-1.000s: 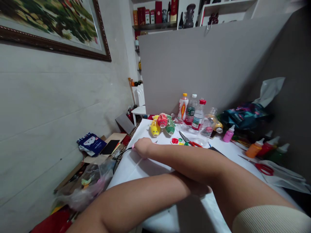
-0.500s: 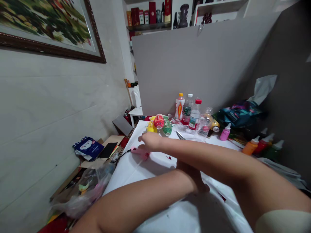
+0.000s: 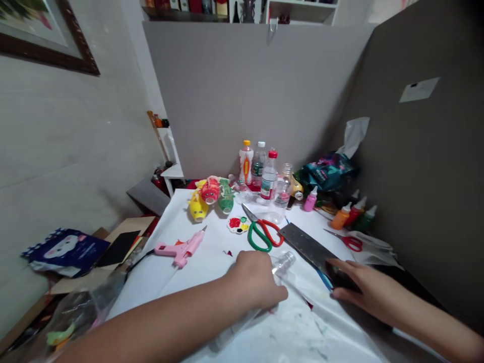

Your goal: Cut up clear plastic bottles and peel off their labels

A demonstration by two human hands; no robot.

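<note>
My left hand (image 3: 259, 280) is wrapped round a clear plastic bottle (image 3: 284, 263) lying on the white-covered table, its neck pointing away to the right. Much of the bottle is hidden beneath that hand and forearm. On the right, my right hand (image 3: 351, 283) has its fingers round the dark handle end of a cleaver (image 3: 308, 245), whose blade points to the far left. Scissors with one green and one red handle (image 3: 260, 236) lie just beyond the cleaver's tip. A pink glue gun (image 3: 181, 249) rests left of my left hand.
Painted bottle figures (image 3: 210, 189) and a paint palette (image 3: 238, 225) lie at the back. Several upright bottles (image 3: 268, 176) stand behind. Paint bottles (image 3: 341, 217), small red-handled scissors (image 3: 351, 243) and a tissue pack (image 3: 325, 171) line the right side. Grey boards (image 3: 257, 91) enclose the back and right.
My right hand has gone from near the glue gun, across my left arm, to the cleaver at the right. The arms are uncrossed, and my left hand with the bottle shows clearly.
</note>
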